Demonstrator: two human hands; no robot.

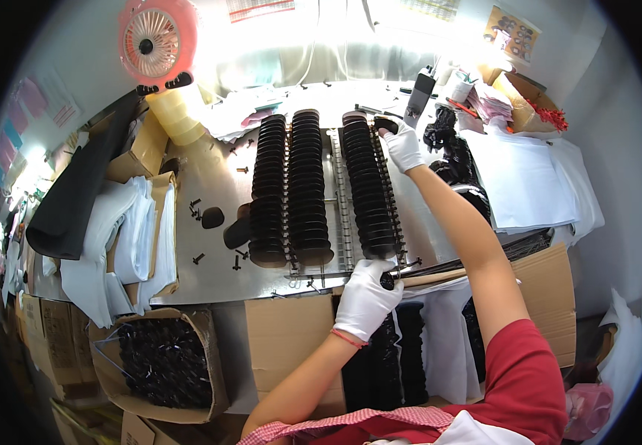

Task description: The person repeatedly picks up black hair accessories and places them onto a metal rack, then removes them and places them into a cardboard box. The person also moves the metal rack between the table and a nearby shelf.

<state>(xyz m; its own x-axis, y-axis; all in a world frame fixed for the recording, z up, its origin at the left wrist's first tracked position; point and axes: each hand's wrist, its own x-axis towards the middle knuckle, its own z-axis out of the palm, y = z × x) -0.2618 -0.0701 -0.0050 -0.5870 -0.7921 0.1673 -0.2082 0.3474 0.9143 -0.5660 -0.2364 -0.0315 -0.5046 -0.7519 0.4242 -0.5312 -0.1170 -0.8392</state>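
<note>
A metal rack (pixel 338 185) on the table carries three long rows of thin black oval pieces standing on edge: a left row (pixel 269 185), a middle row (pixel 308 185) and a right row (pixel 369 185). My right hand (pixel 405 148), in a white glove, is closed on a black oval piece (pixel 389 124) beside the far end of the right row. At the near end of that row, my left hand (pixel 365 302), also gloved, is closed around a small black part (pixel 387 281), whose kind I cannot make out. Two loose dark ovals (pixel 212 216) lie left of the rack.
Small black fasteners (pixel 237 261) are scattered on the table. White sheets (pixel 517 178) lie at right, with folded stacks (pixel 139 230) at left. A pink fan (pixel 157 44) stands on tape rolls (pixel 176 119). Below the table edge sits a carton of black parts (pixel 161 363).
</note>
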